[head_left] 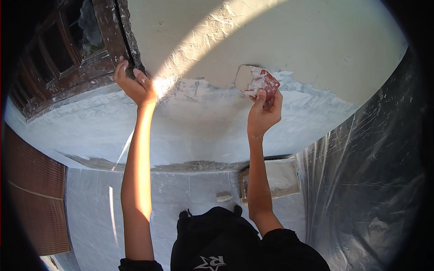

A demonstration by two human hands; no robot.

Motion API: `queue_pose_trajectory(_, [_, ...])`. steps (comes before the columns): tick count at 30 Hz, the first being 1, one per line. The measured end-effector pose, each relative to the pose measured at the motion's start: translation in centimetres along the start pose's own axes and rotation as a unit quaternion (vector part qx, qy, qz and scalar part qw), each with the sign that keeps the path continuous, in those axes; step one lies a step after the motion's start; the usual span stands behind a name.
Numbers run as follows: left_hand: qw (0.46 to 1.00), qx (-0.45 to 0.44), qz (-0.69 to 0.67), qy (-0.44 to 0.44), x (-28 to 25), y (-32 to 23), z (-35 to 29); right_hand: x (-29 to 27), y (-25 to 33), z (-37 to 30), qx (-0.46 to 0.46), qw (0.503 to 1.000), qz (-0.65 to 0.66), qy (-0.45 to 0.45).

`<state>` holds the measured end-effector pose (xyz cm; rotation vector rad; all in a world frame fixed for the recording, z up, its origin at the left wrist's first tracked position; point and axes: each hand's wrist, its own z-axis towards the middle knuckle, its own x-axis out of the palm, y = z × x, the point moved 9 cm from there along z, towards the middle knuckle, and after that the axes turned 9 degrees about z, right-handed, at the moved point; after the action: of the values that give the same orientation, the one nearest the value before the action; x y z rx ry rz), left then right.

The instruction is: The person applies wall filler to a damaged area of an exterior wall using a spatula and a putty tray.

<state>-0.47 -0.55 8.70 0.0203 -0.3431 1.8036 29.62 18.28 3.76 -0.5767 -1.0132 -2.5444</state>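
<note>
My right hand (pixel 264 115) grips a red plaster scraper (pixel 271 85) smeared with white. Its blade lies against or very close to the wall (pixel 316 40), at the border between the cream upper coat and the whiter band (pixel 203 117) below. Cream-coloured plaster (pixel 244 77) covers the scraper's left part. Raised at the left, my left hand (pixel 138 88) is beside the edge of a brown wooden window frame (pixel 101 58). Its fingers are apart and bent, with nothing visible in them; whether the fingertips touch the frame I cannot tell.
Below, by the wall's foot, a tray (pixel 282 178) of pale plaster stands on the grey tiled floor (pixel 174 187). A small pale block (pixel 224 198) lies nearby. Clear plastic sheeting (pixel 361 180) hangs at right; a brown ribbed panel (pixel 38 189) stands at left.
</note>
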Motion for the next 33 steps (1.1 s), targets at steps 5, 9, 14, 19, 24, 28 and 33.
queue_pose_trajectory(5, [1.0, 0.004, 0.022, 0.018, 0.3, -0.3, -0.2, 0.9, 1.9, -1.3, 0.012, 0.997, 0.078, 0.025])
queue_pose_trajectory(9, [0.999, -0.011, -0.049, -0.011, 0.1, 0.3, -0.2, 4.4, 1.1, -2.2, -0.027, 0.996, 0.027, 0.082])
queue_pose_trajectory(14, [1.0, 0.001, -0.006, 0.007, -0.2, 0.0, 0.0, 0.6, 0.9, -0.6, 0.002, 0.999, -0.014, -0.029])
queue_pose_trajectory(19, [0.999, -0.008, -0.031, 0.001, 0.1, 0.3, -0.2, 2.0, 2.4, -2.5, -0.004, 0.997, 0.068, 0.025])
queue_pose_trajectory(24, [0.999, -0.031, -0.04, 0.0, 0.5, 0.1, -0.3, 2.8, 0.2, -1.7, -0.008, 0.999, 0.044, -0.01])
queue_pose_trajectory(28, [1.0, -0.006, 0.013, 0.017, 0.1, -0.1, 0.0, -0.2, 1.4, -1.3, 0.01, 0.997, 0.013, -0.081])
queue_pose_trajectory(33, [0.999, -0.026, -0.018, 0.012, 0.3, 0.2, -0.1, 2.0, 1.7, -2.2, -0.01, 0.995, 0.096, -0.03])
